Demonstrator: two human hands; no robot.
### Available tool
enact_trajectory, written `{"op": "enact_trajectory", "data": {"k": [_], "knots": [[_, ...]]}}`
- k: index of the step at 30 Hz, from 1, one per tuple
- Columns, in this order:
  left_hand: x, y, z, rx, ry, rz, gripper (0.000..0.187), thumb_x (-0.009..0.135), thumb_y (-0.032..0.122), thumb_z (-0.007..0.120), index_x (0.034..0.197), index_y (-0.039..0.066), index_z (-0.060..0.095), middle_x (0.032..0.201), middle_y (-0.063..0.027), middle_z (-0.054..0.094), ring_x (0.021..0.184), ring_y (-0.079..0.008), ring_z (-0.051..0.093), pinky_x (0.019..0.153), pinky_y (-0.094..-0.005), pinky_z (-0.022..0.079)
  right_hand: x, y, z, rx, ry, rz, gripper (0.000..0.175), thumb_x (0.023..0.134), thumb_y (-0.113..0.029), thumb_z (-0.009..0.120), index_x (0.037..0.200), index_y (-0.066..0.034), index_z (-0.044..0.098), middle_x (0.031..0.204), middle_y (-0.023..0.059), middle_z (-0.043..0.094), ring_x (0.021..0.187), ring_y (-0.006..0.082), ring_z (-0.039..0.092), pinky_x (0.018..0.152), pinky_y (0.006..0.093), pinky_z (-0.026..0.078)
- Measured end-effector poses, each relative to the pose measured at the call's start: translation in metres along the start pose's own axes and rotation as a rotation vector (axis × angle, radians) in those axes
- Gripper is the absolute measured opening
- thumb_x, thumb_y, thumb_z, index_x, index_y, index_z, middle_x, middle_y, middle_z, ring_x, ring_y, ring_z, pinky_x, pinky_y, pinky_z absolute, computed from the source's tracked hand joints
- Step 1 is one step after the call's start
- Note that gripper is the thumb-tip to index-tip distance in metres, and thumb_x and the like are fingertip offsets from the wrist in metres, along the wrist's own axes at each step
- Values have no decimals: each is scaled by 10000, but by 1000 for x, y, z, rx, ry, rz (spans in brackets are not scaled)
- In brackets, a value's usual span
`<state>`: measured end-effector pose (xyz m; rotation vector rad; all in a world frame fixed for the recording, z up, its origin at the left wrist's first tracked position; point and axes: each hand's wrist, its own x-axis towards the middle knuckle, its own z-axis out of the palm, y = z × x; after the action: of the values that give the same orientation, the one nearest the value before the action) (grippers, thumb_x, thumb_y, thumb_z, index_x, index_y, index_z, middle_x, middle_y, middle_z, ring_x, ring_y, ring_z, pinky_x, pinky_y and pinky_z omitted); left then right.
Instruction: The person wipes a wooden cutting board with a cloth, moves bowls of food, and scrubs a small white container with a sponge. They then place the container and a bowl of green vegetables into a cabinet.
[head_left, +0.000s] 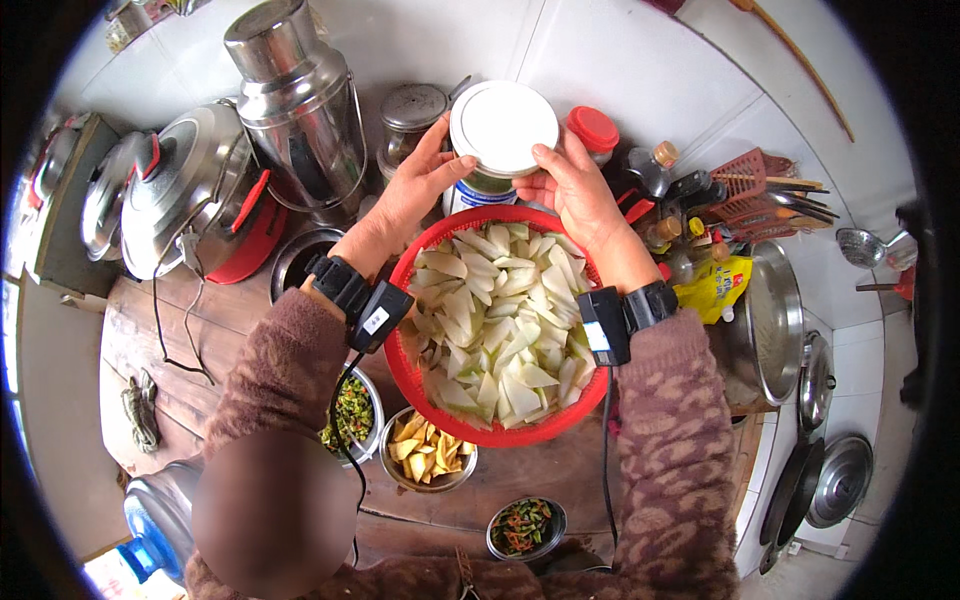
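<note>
Both my hands are on a jar with a round white lid (504, 127), beyond the far rim of a red plastic basket (401, 360). On the lid's left edge lies my left hand (420, 180), thumb towards its near side. My right hand (574, 184) grips the right edge with the thumb on top and fingers curled below. Under the lid a greenish body and a white and blue label (476, 196) show; whether these are one container I cannot tell. Sliced pale green-white vegetable pieces (510, 322) fill the basket.
Nearer me are bowls of chopped green vegetables (352, 412), yellow slices (429, 454) and mixed strips (526, 527). A steel thermos flask (300, 112) and an electric pot (187, 180) stand left. Bottles (649, 169), a yellow packet (712, 289) and a steel basin (776, 322) crowd the right.
</note>
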<state>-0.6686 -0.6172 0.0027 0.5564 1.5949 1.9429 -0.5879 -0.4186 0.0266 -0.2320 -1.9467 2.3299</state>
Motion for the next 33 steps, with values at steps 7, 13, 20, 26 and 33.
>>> {"op": "enact_trajectory", "data": {"k": [7, 13, 20, 26, 33], "knots": [[11, -27, -2, 9, -62, 205, 744, 907, 75, 585, 1499, 65, 133, 1530, -118, 234, 1394, -249, 249, 1125, -355, 238, 11, 25, -5, 36, 9, -78, 474, 941, -186, 557, 1357, -48, 375, 1213, 77, 541, 1038, 177, 580, 922, 337, 480], [-45, -7, -1, -26, 253, 282, 533, 941, 128, 552, 1422, 30, 346, 1459, -141, 368, 1343, -236, 355, 1082, -339, 320, -47, -4, 30, -3, 251, -132, 561, 906, -125, 598, 1382, 45, 357, 1416, 177, 399, 1183, 227, 527, 967, 343, 444], [-170, 20, -15, 5, 547, 541, 425, 936, 146, 554, 1322, -13, 476, 1331, -109, 521, 1235, -192, 474, 1045, -290, 346, -165, 8, 137, 193, -83, -227, 292, 918, -112, 549, 1188, 0, 557, 1074, 58, 637, 941, 131, 604, 850, 277, 484], [-316, -67, -34, 291, 814, 306, 519, 919, 196, 531, 1379, -2, 391, 1419, -178, 408, 1324, -270, 367, 1101, -358, 269, -322, 161, 227, 199, -266, 596, 376, 929, -234, 520, 1245, -31, 493, 936, 46, 600, 789, 127, 570, 725, 274, 488], [-394, -179, -56, 293, 1026, -155, 730, 837, 161, 582, 1439, -28, 217, 1456, -236, 308, 1341, -340, 323, 1100, -366, 266, -306, 280, 269, 228, 238, 632, 276, 907, -294, 558, 1072, -79, 503, 952, 44, 552, 806, 172, 607, 668, 334, 526]]}}
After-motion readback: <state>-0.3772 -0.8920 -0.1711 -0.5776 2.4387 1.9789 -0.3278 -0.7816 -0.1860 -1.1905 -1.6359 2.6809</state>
